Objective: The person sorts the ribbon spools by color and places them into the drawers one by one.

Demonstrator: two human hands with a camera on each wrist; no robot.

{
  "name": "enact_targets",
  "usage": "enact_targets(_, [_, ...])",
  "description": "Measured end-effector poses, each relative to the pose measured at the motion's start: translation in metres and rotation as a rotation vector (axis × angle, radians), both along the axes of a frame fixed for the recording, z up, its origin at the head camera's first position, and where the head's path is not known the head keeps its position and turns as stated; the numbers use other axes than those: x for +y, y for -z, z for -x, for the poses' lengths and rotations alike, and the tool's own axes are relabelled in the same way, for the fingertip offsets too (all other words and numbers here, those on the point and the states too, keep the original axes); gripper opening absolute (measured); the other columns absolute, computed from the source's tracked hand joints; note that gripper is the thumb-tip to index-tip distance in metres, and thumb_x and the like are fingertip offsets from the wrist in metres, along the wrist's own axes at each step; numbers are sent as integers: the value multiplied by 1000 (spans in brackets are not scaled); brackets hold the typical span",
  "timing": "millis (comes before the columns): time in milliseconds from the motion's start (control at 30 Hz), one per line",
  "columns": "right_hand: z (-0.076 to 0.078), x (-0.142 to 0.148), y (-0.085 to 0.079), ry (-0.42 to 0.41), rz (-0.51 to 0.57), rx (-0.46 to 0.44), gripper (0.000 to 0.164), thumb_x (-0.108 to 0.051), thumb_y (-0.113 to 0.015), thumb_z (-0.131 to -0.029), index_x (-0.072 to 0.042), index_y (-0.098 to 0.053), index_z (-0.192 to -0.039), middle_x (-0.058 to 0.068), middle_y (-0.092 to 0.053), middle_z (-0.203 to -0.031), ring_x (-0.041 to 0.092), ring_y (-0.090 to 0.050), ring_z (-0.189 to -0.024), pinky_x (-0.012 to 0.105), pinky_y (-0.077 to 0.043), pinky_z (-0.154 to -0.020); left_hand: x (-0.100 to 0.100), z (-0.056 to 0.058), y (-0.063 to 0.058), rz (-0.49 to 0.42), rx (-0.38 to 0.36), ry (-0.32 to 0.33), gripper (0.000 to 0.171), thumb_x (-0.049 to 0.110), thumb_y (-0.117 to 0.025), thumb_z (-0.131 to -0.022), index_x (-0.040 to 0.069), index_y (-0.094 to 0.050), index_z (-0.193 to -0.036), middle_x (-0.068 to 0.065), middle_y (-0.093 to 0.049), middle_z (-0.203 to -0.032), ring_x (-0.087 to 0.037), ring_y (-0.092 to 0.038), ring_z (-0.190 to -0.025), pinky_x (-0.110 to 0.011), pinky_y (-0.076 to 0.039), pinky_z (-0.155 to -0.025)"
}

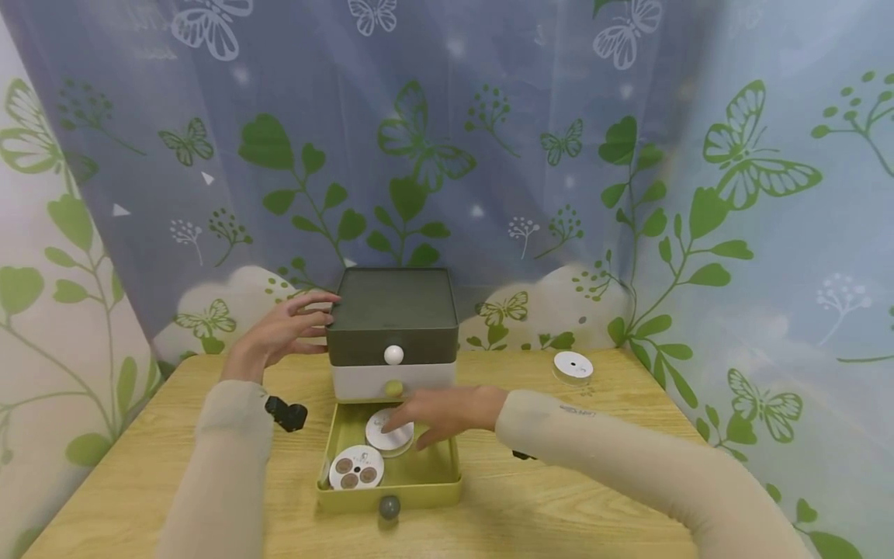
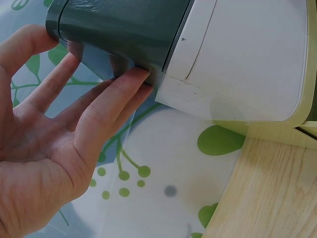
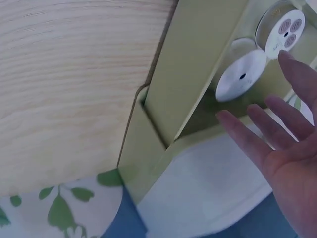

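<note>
A small stacked drawer box with dark green, white and olive tiers stands on the table. My left hand touches the dark green tier's left side with its fingertips, as the left wrist view also shows. The bottom olive drawer is pulled out. Inside it lie a white-faced spool and a second spool with brown circles on its label. My right hand hovers over the drawer, fingers spread and holding nothing. In the right wrist view the fingers are near the spools.
Another white-faced spool lies on the wooden table, back right. A white knob and a dark knob stick out from the drawer fronts. A patterned curtain hangs close behind the table.
</note>
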State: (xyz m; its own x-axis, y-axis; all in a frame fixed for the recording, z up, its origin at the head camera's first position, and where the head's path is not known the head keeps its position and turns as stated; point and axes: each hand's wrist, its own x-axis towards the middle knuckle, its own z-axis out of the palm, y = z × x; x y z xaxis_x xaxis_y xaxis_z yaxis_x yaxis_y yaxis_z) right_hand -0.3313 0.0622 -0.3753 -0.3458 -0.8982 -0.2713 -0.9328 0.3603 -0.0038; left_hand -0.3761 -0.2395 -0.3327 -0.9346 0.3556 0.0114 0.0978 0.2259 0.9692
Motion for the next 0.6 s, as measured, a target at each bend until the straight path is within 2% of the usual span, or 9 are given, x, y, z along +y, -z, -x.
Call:
enact_targets(267, [3,40,-29,127,68,-101,53,-23,-75,-96,-14,-60,-146,-1,-60,-150,16,-54,-142,29,-41,-120,-2,2,1,5,-5,-8,55,24,-56,-108,13,-37,-159,-24,-29,-161,-50,-34,-148,-47,-57,-102])
enact_targets(467, [11,75,-47,206,123,-116,49,-20,-76,-95,-14,-64,-142,3,-62,-147,23,-55,-141,39,-45,-118,-2,2,1,8,-2,-5,56,26,-56,-108,13,-37,-159,-24,-29,-162,-50,-34,-149,-47,-57,-102])
enact_targets(600, [17,100,-57,250,170,-111,46,-18,-75,-95,-11,-65,-140,11,-60,-149,30,-55,-141,47,-47,-115,-2,2,2,10,3,3,56,26,-56,-108,13,-36,-159,-25,-28,-163,-51,-34,-149,-48,-56,-103])
